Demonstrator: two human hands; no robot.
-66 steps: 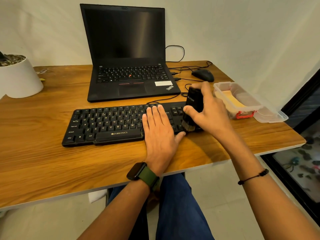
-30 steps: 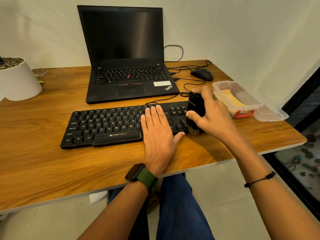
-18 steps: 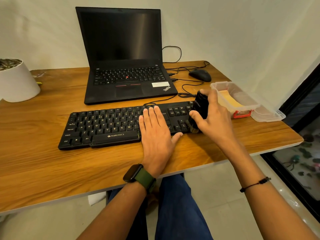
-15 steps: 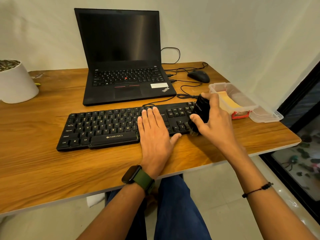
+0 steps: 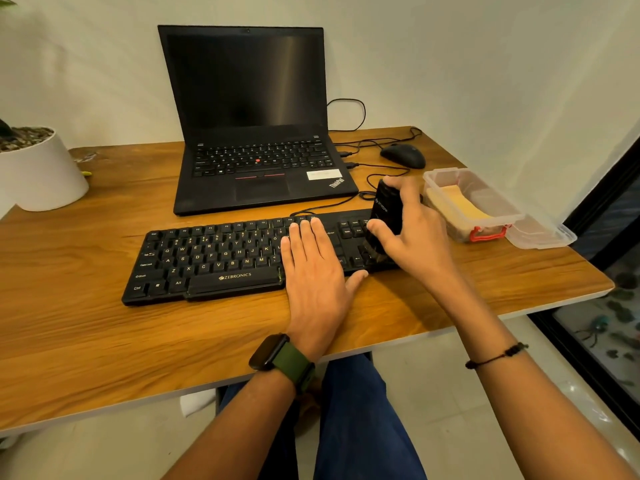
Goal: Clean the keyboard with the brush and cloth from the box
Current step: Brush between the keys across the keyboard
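Partly hidden behind the right hand (image 5: 417, 237), the black brush (image 5: 385, 216) stands nearly upright over the right end of the black keyboard (image 5: 221, 261), its bristles blurred against the keys; thumb and fingers curl around its body. That end of the keyboard is covered by the hand. Just right, the clear box (image 5: 472, 202) sits open on the wooden desk (image 5: 86, 327), holding a yellow cloth (image 5: 462, 202), its lid (image 5: 543, 233) lying beside it. Flat, fingers straight, the left hand (image 5: 315, 275) presses the keys.
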